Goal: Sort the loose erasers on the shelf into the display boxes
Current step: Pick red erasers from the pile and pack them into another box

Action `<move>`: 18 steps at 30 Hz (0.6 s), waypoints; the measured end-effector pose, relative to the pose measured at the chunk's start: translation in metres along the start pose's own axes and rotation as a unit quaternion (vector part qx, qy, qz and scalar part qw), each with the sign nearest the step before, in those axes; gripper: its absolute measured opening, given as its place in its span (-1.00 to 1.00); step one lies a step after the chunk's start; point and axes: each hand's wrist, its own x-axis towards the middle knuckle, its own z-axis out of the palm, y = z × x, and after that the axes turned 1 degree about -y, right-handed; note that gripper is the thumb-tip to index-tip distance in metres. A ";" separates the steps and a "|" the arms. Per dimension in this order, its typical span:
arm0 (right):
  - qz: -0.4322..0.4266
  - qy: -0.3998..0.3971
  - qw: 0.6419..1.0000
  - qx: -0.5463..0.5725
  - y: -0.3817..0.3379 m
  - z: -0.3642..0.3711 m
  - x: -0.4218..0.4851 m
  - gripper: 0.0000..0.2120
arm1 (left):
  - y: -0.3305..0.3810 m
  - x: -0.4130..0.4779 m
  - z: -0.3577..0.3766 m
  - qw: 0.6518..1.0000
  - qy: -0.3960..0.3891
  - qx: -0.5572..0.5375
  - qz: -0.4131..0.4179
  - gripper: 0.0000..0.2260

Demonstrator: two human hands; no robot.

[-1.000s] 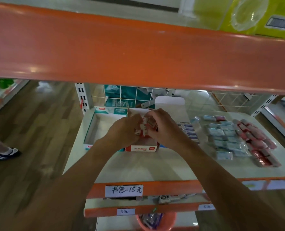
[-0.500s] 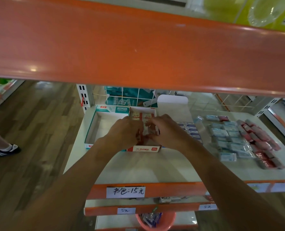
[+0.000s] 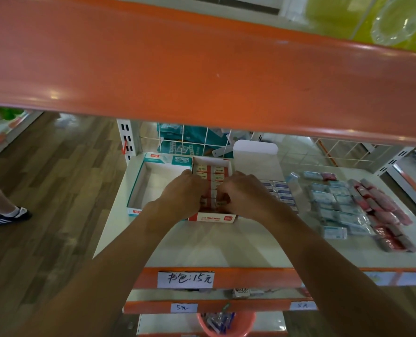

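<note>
Both hands have dropped with their clutch of erasers (image 3: 217,170) from above the red box (image 3: 211,218) down into it. On the shelf (image 3: 226,244) a teal box (image 3: 138,186) stands just left of the red box, touching it. Loose erasers (image 3: 335,198) lie in rows at the right, apart from the boxes. Left hand (image 3: 180,198) and right hand (image 3: 247,195) curl their fingers round erasers in the red box's near half; packed rows fill its far half.
</note>
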 end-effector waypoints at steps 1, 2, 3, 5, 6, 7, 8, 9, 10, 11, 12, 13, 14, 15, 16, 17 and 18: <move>-0.001 0.002 1.000 -0.004 0.000 0.000 0.000 -0.80 | 0.000 0.000 0.000 1.000 0.001 -0.003 0.001 -0.74; -0.002 0.004 1.000 -0.003 0.000 0.000 0.000 -0.80 | 0.000 0.000 0.000 1.000 0.002 -0.005 0.001 -0.74; -0.001 0.004 1.000 0.001 0.001 0.000 0.000 -0.80 | -0.001 0.000 0.000 1.000 0.002 -0.007 0.000 -0.74; 0.001 -0.005 1.000 0.011 0.002 0.001 0.000 -0.78 | -0.002 0.001 0.001 1.000 -0.001 -0.014 -0.004 -0.76; 0.000 -0.011 1.000 0.018 0.004 0.001 0.000 -0.78 | -0.002 0.000 0.001 1.000 -0.001 -0.015 -0.005 -0.77; -0.001 -0.015 1.000 0.022 0.005 0.001 0.001 -0.78 | -0.002 0.000 0.001 1.000 0.000 -0.015 -0.004 -0.77; -0.002 -0.015 1.000 0.022 0.005 0.001 0.001 -0.77 | -0.002 0.000 0.002 1.000 0.003 -0.015 -0.002 -0.78; -0.001 -0.013 1.000 0.017 0.005 0.002 0.002 -0.76 | -0.002 -0.001 0.002 1.000 0.007 -0.015 -0.001 -0.78; 0.003 -0.010 1.000 0.010 0.005 0.003 0.002 -0.75 | -0.002 -0.001 0.003 1.000 0.012 -0.016 0.000 -0.77; 0.007 -0.006 1.000 0.005 0.005 0.004 0.003 -0.75 | -0.001 -0.001 0.003 1.000 0.017 -0.016 0.001 -0.76; 0.013 -0.004 1.000 0.004 0.004 0.005 0.003 -0.75 | -0.001 -0.002 0.004 1.000 0.021 -0.016 0.002 -0.74; 0.017 -0.002 1.000 0.006 0.004 0.006 0.003 -0.75 | -0.001 -0.002 0.004 1.000 0.024 -0.015 0.003 -0.73; 0.020 -0.002 1.000 0.008 0.004 0.006 0.003 -0.75 | 0.000 -0.002 0.005 1.000 0.024 -0.014 0.005 -0.72; 0.020 -0.002 1.000 0.009 0.005 0.007 0.004 -0.76 | 0.000 -0.002 0.006 1.000 0.023 -0.012 0.007 -0.72; 0.020 -0.003 1.000 0.009 0.006 0.007 0.005 -0.76 | 0.001 -0.002 0.006 1.000 0.020 -0.009 0.009 -0.72; 0.019 -0.003 1.000 0.010 0.007 0.007 0.005 -0.77 | 0.001 -0.002 0.007 1.000 0.017 -0.006 0.011 -0.72; 0.019 -0.004 1.000 0.011 0.007 0.007 0.006 -0.78 | 0.001 -0.003 0.007 1.000 0.013 -0.003 0.013 -0.72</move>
